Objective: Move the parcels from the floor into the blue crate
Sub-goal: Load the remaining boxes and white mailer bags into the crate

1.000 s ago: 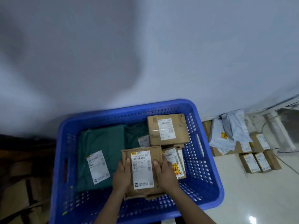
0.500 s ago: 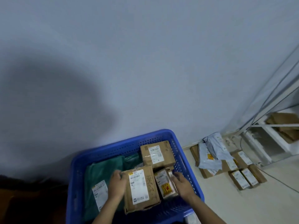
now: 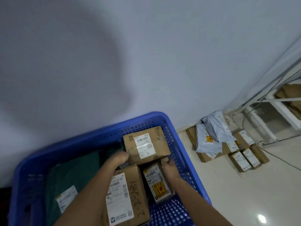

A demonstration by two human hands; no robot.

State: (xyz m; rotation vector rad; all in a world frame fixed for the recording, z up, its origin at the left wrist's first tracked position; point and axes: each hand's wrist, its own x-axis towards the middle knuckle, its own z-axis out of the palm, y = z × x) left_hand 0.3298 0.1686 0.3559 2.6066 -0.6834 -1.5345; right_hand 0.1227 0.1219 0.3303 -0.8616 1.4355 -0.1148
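Hands: left hand and right hand clasp the far box from either side.
Next: floor parcels lie right, nearer the right hand.

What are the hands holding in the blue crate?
Both hands are on the far cardboard box: left hand at its left near corner, right hand at its right near corner.

The crate is blue, its walls pierced with a grid of small holes. Inside, brown boxes carry white labels with black barcodes; one near box bears a yellow-and-red sticker. A dark green bag lies left. Grey mailers lie on the pale floor far right.
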